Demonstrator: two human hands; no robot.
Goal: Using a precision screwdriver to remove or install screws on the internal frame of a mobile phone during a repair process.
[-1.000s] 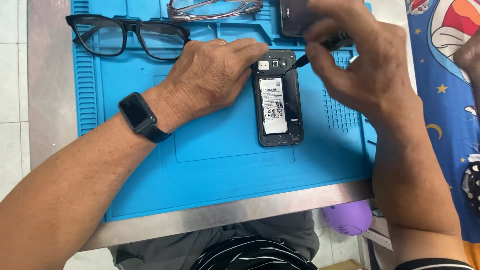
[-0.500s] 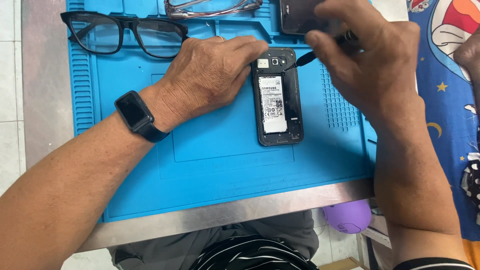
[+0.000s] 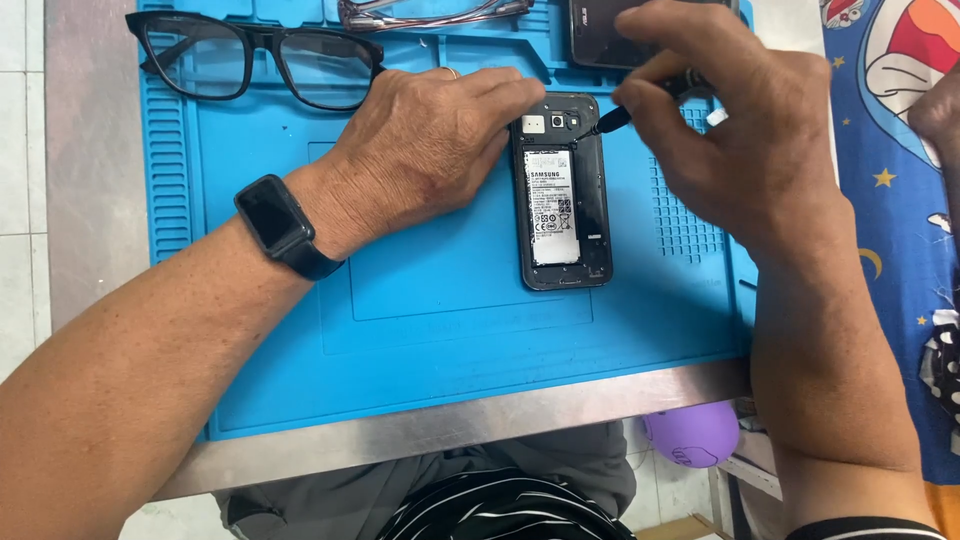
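Phone (image 3: 563, 200) under left hand (image 3: 425, 150) grip — screwdriver (image 3: 612, 120) touching.

One head-worn camera is looking almost straight down from above the person's own chest, facing the bright blue rubber work mat (image 3: 420, 330) at close range. The brushed steel table edge (image 3: 450, 425) is running along six o'clock, the black-framed plastic spectacles (image 3: 255, 65) are sitting at eleven o'clock. Both forearms are entering from the bottom corners. No second view is sharing the scene.
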